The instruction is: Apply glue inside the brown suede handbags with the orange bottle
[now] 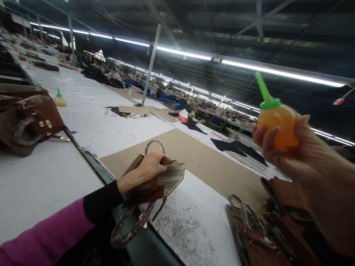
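Observation:
My left hand [151,165] is closed on the upper edge of a brown handbag [158,190], which tilts over the front edge of the table. The bag's mouth gapes to the right and shows a pale lining. One wrapped handle [155,142] stands up behind my hand, and another handle [133,236] hangs below. Raised at the right, my right hand [302,147] grips a squeeze bottle [280,120] of orange liquid. Its green nozzle points up and to the left, away from the bag.
More brown handbags lie at lower right [257,236] and at left [44,114]. Loose thread scraps [183,225] litter the white tabletop near a tan sheet [194,155]. Another squeeze bottle [60,99] stands at left. A metal post [151,64] rises beyond; people work far behind.

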Action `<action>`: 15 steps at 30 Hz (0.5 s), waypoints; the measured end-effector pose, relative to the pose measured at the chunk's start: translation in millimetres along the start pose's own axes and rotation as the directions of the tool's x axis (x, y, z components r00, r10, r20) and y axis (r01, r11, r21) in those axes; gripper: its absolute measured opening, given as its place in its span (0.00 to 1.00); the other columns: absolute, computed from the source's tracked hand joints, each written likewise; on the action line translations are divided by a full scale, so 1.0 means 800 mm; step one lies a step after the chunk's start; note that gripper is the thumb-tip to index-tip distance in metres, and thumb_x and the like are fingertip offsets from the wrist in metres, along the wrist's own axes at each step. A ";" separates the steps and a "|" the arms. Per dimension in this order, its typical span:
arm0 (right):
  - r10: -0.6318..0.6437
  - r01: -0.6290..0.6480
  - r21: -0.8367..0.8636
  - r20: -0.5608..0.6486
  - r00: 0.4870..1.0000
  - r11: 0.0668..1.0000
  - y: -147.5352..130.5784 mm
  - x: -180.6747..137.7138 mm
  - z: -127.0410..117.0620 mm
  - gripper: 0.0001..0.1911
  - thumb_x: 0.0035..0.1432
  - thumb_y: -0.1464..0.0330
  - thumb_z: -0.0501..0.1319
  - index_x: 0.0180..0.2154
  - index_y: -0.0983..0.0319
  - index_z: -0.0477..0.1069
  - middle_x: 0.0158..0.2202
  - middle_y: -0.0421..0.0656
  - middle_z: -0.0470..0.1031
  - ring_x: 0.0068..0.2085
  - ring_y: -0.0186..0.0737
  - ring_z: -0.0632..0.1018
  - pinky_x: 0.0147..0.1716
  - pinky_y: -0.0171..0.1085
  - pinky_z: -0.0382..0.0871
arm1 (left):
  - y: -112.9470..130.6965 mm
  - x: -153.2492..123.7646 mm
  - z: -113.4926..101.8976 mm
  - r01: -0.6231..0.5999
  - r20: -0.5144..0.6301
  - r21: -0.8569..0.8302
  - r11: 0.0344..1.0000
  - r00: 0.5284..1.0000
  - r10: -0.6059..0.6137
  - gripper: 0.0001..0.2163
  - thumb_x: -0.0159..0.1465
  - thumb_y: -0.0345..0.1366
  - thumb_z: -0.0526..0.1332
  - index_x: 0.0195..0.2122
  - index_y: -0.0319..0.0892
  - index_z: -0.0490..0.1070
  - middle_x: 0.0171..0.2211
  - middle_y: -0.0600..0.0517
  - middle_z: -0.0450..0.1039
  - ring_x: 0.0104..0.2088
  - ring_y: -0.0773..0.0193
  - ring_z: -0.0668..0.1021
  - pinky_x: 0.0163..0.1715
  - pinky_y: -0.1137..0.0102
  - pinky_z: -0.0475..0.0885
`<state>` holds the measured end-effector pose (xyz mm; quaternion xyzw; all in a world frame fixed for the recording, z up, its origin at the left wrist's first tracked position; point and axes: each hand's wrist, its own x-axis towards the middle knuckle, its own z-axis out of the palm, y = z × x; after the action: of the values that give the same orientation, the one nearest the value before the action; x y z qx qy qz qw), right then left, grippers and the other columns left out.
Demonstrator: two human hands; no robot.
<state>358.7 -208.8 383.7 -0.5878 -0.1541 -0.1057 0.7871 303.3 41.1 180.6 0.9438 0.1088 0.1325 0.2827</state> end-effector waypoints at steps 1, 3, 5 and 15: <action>0.216 -0.214 0.110 -0.006 0.976 0.971 0.006 -0.003 0.005 0.14 0.62 0.63 0.60 0.38 0.69 0.75 0.50 0.51 0.70 0.37 0.37 0.76 0.23 0.28 0.64 | -0.001 -0.001 -0.001 0.003 -0.007 -0.011 1.000 1.000 -0.003 0.09 0.53 0.37 0.58 0.32 0.41 0.75 0.27 0.52 0.74 0.29 0.65 0.73 0.26 0.72 0.59; 0.531 -0.492 0.351 -0.017 0.847 0.797 0.027 -0.010 0.006 0.15 0.60 0.61 0.64 0.43 0.66 0.75 0.51 0.53 0.69 0.38 0.37 0.76 0.26 0.24 0.68 | -0.004 -0.003 -0.002 0.014 -0.018 -0.028 0.999 1.000 -0.015 0.09 0.53 0.37 0.58 0.32 0.41 0.74 0.26 0.52 0.73 0.28 0.65 0.72 0.26 0.72 0.59; 0.592 -0.536 0.475 0.038 0.805 0.698 0.056 -0.019 -0.003 0.16 0.58 0.65 0.67 0.48 0.64 0.74 0.51 0.54 0.69 0.41 0.41 0.76 0.29 0.25 0.71 | -0.008 -0.004 -0.001 0.020 -0.025 -0.044 0.999 0.999 -0.021 0.09 0.53 0.36 0.58 0.31 0.41 0.74 0.26 0.53 0.72 0.28 0.65 0.72 0.26 0.72 0.59; 0.709 -0.645 0.527 0.110 0.697 0.553 0.179 -0.062 -0.050 0.40 0.36 0.77 0.78 0.52 0.63 0.67 0.53 0.54 0.67 0.41 0.47 0.76 0.30 0.30 0.77 | -0.014 -0.003 0.001 0.037 -0.067 -0.094 0.995 0.997 -0.043 0.07 0.51 0.34 0.58 0.29 0.41 0.73 0.23 0.54 0.69 0.27 0.66 0.69 0.26 0.73 0.58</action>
<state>367.4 -206.3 227.2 -0.3539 0.1072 0.2186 0.9031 299.5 49.2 172.7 0.9221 0.1311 0.1644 0.3249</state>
